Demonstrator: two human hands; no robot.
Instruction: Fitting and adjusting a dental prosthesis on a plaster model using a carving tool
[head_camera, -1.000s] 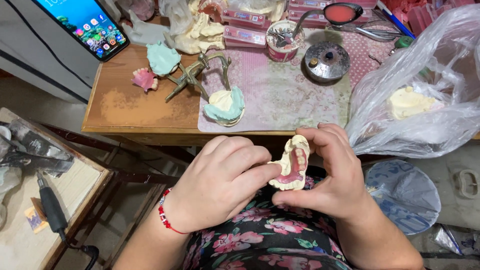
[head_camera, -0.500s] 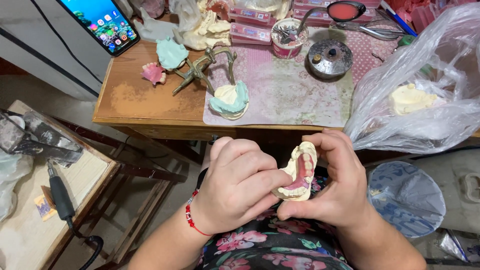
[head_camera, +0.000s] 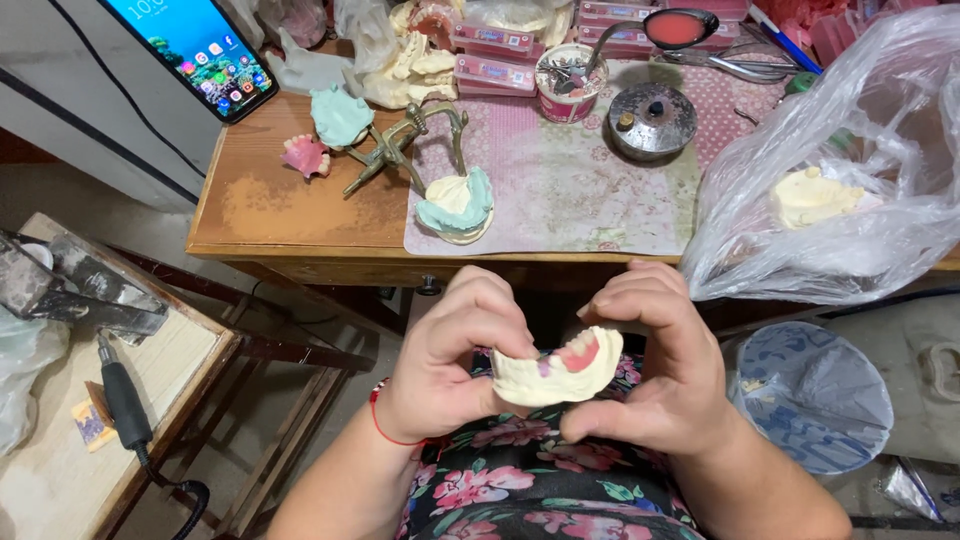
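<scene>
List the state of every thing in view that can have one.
Left hand: gripping the dental cast.
Right hand: gripping the dental cast.
Dental cast: held over the lap, pink wax on top.
Phone: screen lit.
Articulator: open.
Plastic bag: open, cast inside.

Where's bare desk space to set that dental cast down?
Free: the pink mat between the articulator and the plastic bag, and bare wood below the pink denture piece. The back edge is crowded with boxes and a cup. Both hands hold the cast.
</scene>
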